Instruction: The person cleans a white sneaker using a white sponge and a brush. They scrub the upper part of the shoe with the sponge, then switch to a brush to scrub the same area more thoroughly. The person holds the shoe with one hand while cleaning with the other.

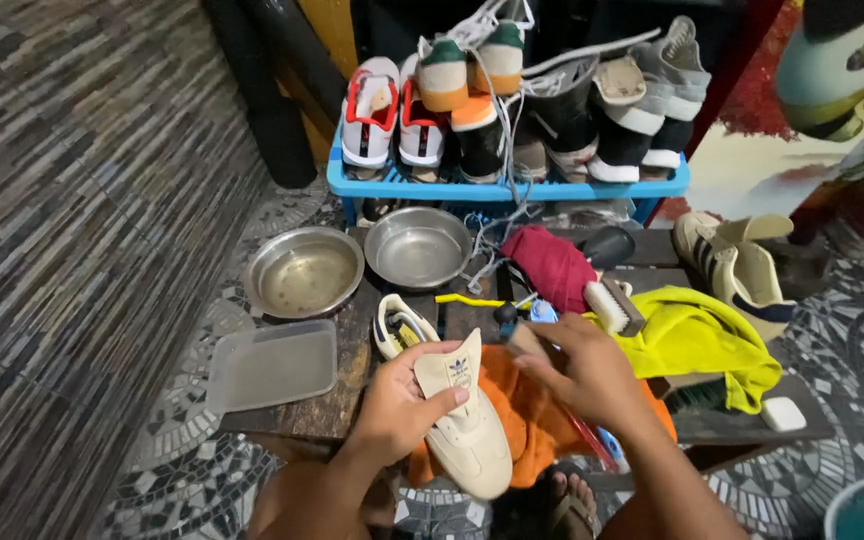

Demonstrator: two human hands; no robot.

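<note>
My left hand (398,400) grips a cream sneaker (467,430) by its tongue, toe pointing toward me, over an orange cloth (522,410). My right hand (582,365) is closed on a small brush (527,340) held just right of the sneaker's tongue. The matching cream sneaker (400,325) lies on the dark wooden board (337,405) just beyond my left hand. A yellow-handled toothbrush (467,300) and a white scrubbing brush (612,305) lie beyond my hands.
Two steel bowls (304,270) (417,247) and a clear plastic lid (274,365) sit left. A blue rack (507,188) holds several shoes behind. A red cloth (552,265), yellow-green cloth (697,340), soap bar (783,413) and another sneaker (742,270) lie right.
</note>
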